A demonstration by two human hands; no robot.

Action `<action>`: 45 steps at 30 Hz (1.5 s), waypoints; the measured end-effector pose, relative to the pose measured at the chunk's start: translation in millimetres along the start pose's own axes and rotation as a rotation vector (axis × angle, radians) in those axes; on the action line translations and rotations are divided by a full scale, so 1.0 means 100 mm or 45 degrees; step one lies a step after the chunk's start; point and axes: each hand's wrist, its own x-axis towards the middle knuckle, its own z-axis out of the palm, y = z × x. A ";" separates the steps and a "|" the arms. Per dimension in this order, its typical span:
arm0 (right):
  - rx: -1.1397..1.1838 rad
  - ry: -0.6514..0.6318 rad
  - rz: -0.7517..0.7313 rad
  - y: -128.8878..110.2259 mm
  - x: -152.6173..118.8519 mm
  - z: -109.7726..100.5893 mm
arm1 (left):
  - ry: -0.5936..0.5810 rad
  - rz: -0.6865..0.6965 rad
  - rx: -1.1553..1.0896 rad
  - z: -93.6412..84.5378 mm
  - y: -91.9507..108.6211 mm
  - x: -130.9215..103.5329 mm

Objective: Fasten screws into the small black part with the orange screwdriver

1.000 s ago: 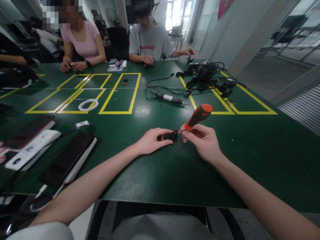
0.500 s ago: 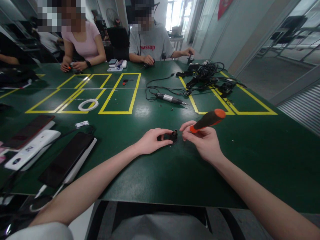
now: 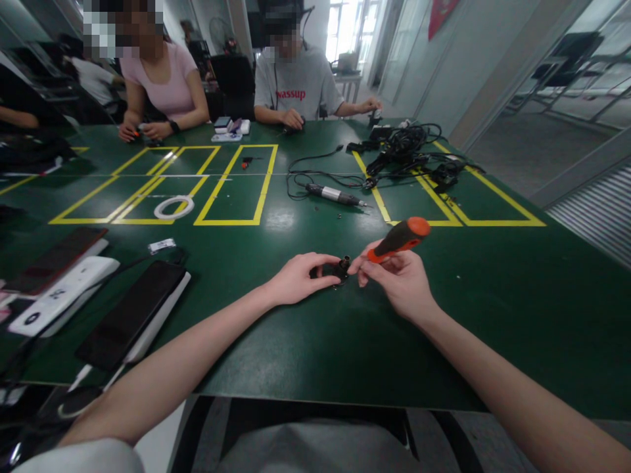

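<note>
Pinching the small black part (image 3: 341,269) against the green table (image 3: 305,341), the left hand (image 3: 296,279) is steadying it; the right hand (image 3: 401,279), fingers clamped on the orange-handled screwdriver (image 3: 399,239), is angling its long axis down-left into the part.

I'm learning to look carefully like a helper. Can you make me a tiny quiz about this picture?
1. True or false: the right hand holds a screwdriver with an orange and black handle.
2. What does the left hand pinch on the green table? A) a white ring B) a small black part C) a phone
3. Fill in: the white ring lies inside a box of ____ lines.

Key: 1 true. 2 B, the small black part. 3 yellow.
</note>
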 end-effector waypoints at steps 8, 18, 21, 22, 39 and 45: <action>0.075 -0.006 -0.004 0.02 0.02 0.00 | -0.030 0.010 -0.003 -0.03 0.04 0.00; -0.044 0.092 -0.028 0.01 0.01 -0.01 | -0.011 0.005 -0.022 0.00 0.00 0.01; -0.001 0.053 -0.019 0.02 0.02 0.00 | -0.015 0.002 -0.024 -0.01 0.01 0.01; 0.036 0.037 -0.008 0.02 0.02 0.00 | -0.016 0.002 -0.023 -0.01 0.01 0.01; 0.157 -0.013 0.027 0.01 0.02 0.01 | -0.008 0.012 -0.017 -0.01 0.02 0.01; 0.125 0.032 0.001 0.03 0.02 0.02 | -0.010 0.003 0.011 -0.02 0.03 0.01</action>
